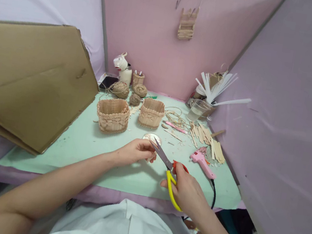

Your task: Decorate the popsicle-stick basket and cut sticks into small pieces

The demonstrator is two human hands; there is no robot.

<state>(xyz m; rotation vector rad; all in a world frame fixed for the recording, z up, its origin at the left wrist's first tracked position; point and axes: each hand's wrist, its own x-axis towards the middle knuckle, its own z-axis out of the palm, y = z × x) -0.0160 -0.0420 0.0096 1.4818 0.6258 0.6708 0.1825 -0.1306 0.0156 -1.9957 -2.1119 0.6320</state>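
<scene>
In my right hand (187,188) is a pair of scissors (163,159) with one yellow and one red handle, its blades parted and pointing up and left. The blade tips reach my left hand (140,150), whose fingers are pinched together; whatever small pale thing they may hold is mostly hidden. Just behind my left fingers lies a small round white dish (149,136). Beyond it stand two woven baskets with braided rims, a left basket (112,119) and a right basket (150,115).
A pink glue gun (203,164) lies at right, its black cord running off the front edge. Wooden sticks (201,132), a pink cutter (176,127) and twine balls (121,90) lie farther back. White strips (219,85) stand behind a clear cup (197,110). Large cardboard (30,84) leans at left.
</scene>
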